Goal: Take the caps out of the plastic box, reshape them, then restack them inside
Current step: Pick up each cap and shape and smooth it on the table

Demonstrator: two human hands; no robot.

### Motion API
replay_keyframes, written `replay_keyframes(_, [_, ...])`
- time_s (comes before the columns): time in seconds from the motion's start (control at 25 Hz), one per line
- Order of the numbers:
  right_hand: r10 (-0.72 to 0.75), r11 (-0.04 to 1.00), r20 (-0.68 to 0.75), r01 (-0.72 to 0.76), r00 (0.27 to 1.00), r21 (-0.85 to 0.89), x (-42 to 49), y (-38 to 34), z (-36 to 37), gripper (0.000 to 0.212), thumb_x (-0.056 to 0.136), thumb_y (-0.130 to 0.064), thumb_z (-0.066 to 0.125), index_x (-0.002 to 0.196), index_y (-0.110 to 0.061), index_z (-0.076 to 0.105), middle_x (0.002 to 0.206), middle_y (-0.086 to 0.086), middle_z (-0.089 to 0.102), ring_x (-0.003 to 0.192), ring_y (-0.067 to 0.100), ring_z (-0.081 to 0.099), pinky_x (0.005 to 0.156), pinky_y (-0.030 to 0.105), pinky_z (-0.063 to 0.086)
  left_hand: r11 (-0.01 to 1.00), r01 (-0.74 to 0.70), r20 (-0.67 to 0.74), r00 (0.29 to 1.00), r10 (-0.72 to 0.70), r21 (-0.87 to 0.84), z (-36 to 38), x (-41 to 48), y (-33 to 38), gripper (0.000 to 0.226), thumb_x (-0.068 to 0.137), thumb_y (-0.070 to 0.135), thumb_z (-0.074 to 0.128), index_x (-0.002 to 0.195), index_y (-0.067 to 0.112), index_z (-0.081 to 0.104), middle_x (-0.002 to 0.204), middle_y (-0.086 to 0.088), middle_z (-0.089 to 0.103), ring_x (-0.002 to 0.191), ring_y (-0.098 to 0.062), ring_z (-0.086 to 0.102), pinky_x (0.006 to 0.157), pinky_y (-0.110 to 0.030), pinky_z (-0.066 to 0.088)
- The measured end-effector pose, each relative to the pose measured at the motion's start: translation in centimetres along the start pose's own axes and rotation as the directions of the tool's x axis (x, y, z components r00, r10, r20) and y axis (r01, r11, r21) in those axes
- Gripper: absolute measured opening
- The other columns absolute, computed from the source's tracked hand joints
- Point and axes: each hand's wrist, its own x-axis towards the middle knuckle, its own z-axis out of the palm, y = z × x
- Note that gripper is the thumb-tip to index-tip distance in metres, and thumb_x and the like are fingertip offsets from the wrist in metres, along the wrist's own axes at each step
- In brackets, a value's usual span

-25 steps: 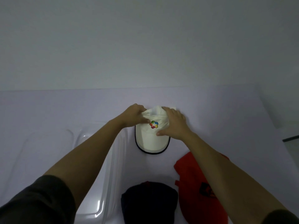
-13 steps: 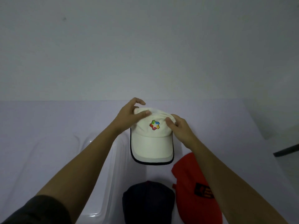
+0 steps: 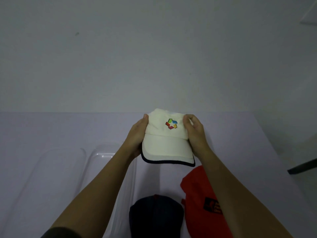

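A cream cap [image 3: 167,143] with a coloured logo and a dark-edged brim is held up above the table, brim toward me. My left hand [image 3: 137,134] grips its left side, thumb on the crown. My right hand [image 3: 194,133] grips its right side. A clear plastic box [image 3: 109,162] lies on the table to the left under my left forearm. A dark navy cap [image 3: 155,215] and a red cap [image 3: 200,201] lie on the table near me.
A second clear tray or lid [image 3: 51,169] lies left of the box. The pale table [image 3: 240,143] meets a grey wall behind. The table's right edge runs diagonally, with a dark bar [image 3: 303,166] beyond it.
The cream cap rose from the table into the air. Both hands shifted from pressing its crown to holding its sides, and its crown now looks rounded.
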Motion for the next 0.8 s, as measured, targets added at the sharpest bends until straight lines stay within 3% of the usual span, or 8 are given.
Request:
replay_keyframes(0.12, [0.208,0.937,0.081,-0.222,0.975,0.270,-0.4,0.2,0.2,0.046,0.093,-0.053,0.038,0.092,-0.013,0.061,0.090,0.003,0.072,0.081,0.018,0.069,0.066,0.027,0.056,0.998,-0.014,-0.008,1.000,0.013,-0.065,0.1,0.2,0.2,0.043,0.097,0.048,0.029,0.111,0.022,0.060,0.097,0.004,0.070,0.080,-0.004,0.070,0.060,-0.017,0.055])
replay_keyframes(0.2, [0.391,0.827,0.277,-0.468,0.877,0.312,-1.7,0.6,0.3,0.066,0.088,-0.068,0.027,0.105,-0.018,0.067,0.102,0.005,0.073,0.091,0.022,0.070,0.072,0.033,0.057,0.995,-0.014,0.002,1.000,0.014,-0.102,-0.2,0.5,0.4,0.046,0.097,0.049,0.027,0.114,0.021,0.059,0.106,0.001,0.070,0.092,-0.010,0.069,0.070,-0.023,0.057])
replay_keyframes(0.28, [0.454,0.764,0.400,-0.579,0.796,0.284,-2.3,1.9,0.3,0.071,0.082,-0.076,0.029,0.122,-0.026,0.060,0.120,0.007,0.067,0.106,0.026,0.065,0.088,0.043,0.052,0.995,-0.057,-0.013,0.998,0.056,-0.079,-0.8,0.9,0.3,0.045,0.097,0.047,0.028,0.112,0.020,0.061,0.106,0.000,0.069,0.094,-0.010,0.068,0.071,-0.022,0.057])
replay_keyframes(0.4, [0.482,0.792,0.338,-0.567,0.809,0.228,-1.7,3.4,0.6,0.075,0.073,-0.078,0.036,0.126,-0.030,0.056,0.122,0.005,0.066,0.111,0.027,0.062,0.090,0.045,0.051,0.995,-0.071,-0.055,0.996,0.067,-0.076,-2.1,2.1,-0.7,0.045,0.097,0.045,0.036,0.112,0.010,0.059,0.110,-0.007,0.067,0.095,-0.013,0.066,0.077,-0.025,0.057])
replay_keyframes(0.48, [0.500,0.817,0.210,-0.538,0.840,0.206,-1.1,3.9,1.1,0.078,0.066,-0.078,0.041,0.121,-0.026,0.060,0.115,0.005,0.069,0.105,0.026,0.066,0.090,0.044,0.053,0.988,0.061,-0.032,0.997,-0.066,-0.139,-2.5,2.6,-1.6,0.056,0.093,0.054,0.036,0.123,0.011,0.054,0.122,-0.011,0.063,0.105,-0.020,0.064,0.086,-0.035,0.055])
replay_keyframes(0.64, [0.336,0.912,0.043,-0.336,0.941,0.236,-0.6,4.6,1.6,0.066,0.078,-0.067,0.046,0.125,-0.022,0.055,0.120,0.003,0.066,0.104,0.020,0.065,0.085,0.037,0.055,0.916,0.314,0.015,0.947,-0.320,-0.249,-1.3,1.4,-3.1,0.052,0.092,0.058,0.032,0.107,0.018,0.061,0.101,-0.004,0.070,0.098,-0.022,0.065,0.080,-0.038,0.053])
replay_keyframes(0.72, [0.314,0.925,0.013,-0.309,0.949,0.222,-0.5,4.8,1.9,0.060,0.084,-0.064,0.043,0.127,-0.024,0.053,0.122,0.002,0.065,0.105,0.018,0.065,0.083,0.035,0.055,0.918,0.310,-0.077,0.938,-0.338,-0.247,-0.3,1.1,-3.5,0.050,0.093,0.056,0.036,0.111,0.017,0.062,0.103,-0.005,0.070,0.096,-0.023,0.065,0.080,-0.038,0.053])
replay_keyframes(0.8, [0.347,0.896,0.089,-0.358,0.934,0.263,-0.7,5.1,2.2,0.065,0.081,-0.069,0.043,0.127,-0.026,0.054,0.124,0.003,0.064,0.108,0.021,0.064,0.090,0.040,0.053,0.948,0.242,-0.240,0.927,-0.289,-0.204,0.3,1.2,-3.9,0.051,0.093,0.054,0.038,0.115,0.014,0.060,0.109,-0.008,0.068,0.095,-0.024,0.064,0.071,-0.034,0.054])
